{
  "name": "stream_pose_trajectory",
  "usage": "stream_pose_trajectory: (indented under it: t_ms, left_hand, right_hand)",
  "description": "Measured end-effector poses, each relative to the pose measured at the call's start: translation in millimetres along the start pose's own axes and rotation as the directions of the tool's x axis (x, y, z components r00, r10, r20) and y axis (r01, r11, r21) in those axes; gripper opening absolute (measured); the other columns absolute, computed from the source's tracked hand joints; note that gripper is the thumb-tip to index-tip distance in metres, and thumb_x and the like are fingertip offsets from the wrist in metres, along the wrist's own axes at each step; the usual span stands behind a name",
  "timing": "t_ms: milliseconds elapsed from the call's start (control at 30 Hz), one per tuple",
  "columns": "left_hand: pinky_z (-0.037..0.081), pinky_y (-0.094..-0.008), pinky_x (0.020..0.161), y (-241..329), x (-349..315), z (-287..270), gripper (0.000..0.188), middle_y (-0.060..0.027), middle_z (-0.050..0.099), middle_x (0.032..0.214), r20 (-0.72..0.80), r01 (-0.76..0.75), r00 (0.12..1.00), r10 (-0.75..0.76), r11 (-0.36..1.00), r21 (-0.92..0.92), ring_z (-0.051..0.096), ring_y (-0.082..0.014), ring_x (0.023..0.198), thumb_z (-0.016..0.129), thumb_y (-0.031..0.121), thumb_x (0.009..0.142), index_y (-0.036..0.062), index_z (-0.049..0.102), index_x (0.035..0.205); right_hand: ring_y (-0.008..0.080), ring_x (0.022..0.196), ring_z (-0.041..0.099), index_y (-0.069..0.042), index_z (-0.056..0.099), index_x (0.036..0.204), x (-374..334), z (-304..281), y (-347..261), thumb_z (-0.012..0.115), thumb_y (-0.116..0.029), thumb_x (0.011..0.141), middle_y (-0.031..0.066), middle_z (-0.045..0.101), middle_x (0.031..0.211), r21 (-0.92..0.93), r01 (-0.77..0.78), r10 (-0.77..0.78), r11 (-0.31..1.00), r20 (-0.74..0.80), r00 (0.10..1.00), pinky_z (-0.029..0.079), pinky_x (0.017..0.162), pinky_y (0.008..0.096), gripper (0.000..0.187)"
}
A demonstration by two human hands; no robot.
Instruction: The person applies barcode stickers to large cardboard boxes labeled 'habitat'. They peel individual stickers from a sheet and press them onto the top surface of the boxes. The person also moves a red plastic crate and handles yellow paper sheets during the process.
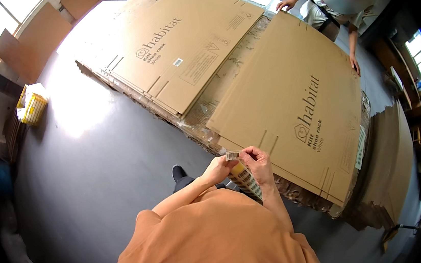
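Observation:
In front of my body I hold a strip of barcode label stickers, whose rows of printed labels hang down between my forearms. My left hand is closed on the strip's upper left side. Thumb and fingers of my right hand pinch the right end of a small white barcode label at the top of the strip; I cannot tell whether it is fully peeled off. Just beyond my hands lies a flat brown printed carton on a stack. A second flat carton, bearing a small white label, lies farther left.
Across the stack stands another person, one hand at the near carton's far corner, the other at its right edge. More cardboard stands on the right. A yellow basket sits on the grey floor to the left.

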State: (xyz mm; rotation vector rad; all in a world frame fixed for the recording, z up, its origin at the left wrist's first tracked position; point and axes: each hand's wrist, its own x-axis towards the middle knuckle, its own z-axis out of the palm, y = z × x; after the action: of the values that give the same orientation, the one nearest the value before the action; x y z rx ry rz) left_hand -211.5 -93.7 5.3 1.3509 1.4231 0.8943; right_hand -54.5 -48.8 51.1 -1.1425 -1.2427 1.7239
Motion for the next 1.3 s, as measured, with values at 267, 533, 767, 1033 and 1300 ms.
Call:
stream_pose_trajectory:
  t_ms: [267,533,767,1033,1300]
  left_hand:
    - [0.052,-0.0390,0.067,-75,-15,-168,0.017,-0.0206,0.067,0.083,-0.034,0.081,0.996,-0.077,0.989,0.121,0.066,-0.0379,0.075,0.058,0.014,0.092,0.0022,0.065,0.102]
    - [0.050,-0.0417,0.069,-111,8,-288,0.013,-0.0179,0.066,0.086,-0.142,0.085,0.988,-0.059,0.978,0.189,0.063,-0.0383,0.081,0.056,0.015,0.092,0.0034,0.061,0.093]
    - [0.049,-0.0434,0.067,-158,36,-367,0.013,-0.0145,0.064,0.090,-0.062,0.017,0.998,0.006,0.930,0.368,0.062,-0.0367,0.080,0.054,0.018,0.094,0.0056,0.057,0.095]
    - [0.051,-0.0434,0.066,-213,120,-485,0.012,-0.0118,0.060,0.094,0.189,-0.123,0.981,0.053,0.916,0.381,0.062,-0.0362,0.080,0.055,0.019,0.094,0.0064,0.055,0.095]
    - [0.052,-0.0431,0.070,-217,192,-543,0.013,-0.0108,0.055,0.118,0.324,-0.182,0.945,0.040,0.888,0.422,0.063,-0.0348,0.085,0.054,0.014,0.093,0.0014,0.056,0.093]
  right_hand:
    - [0.0033,0.062,0.045,0.000,0.065,0.090,70,167,17,0.066,-0.013,0.090,-0.0030,0.055,0.070,0.145,-0.036,0.048,0.989,-0.084,0.995,0.034,0.056,0.0186,0.013]
    - [0.0029,0.063,0.045,-0.001,0.068,0.090,165,244,29,0.066,-0.010,0.088,-0.0037,0.059,0.074,0.293,-0.078,0.107,0.953,-0.086,0.991,0.036,0.058,0.0179,0.010]
    - [0.0032,0.061,0.043,-0.003,0.068,0.086,294,310,95,0.071,-0.017,0.086,-0.0045,0.058,0.074,0.280,-0.180,0.232,0.943,-0.164,0.959,0.035,0.056,0.0198,0.014]
    - [0.0008,0.055,0.035,-0.007,0.064,0.089,403,385,125,0.069,-0.019,0.089,-0.0086,0.048,0.067,0.326,-0.262,0.374,0.908,-0.349,0.859,0.027,0.046,0.0187,0.013]
    - [0.0088,0.068,0.052,0.003,0.068,0.087,451,423,133,0.069,-0.014,0.085,0.0016,0.062,0.074,0.160,-0.298,0.330,0.941,-0.623,0.709,0.042,0.063,0.0248,0.017]
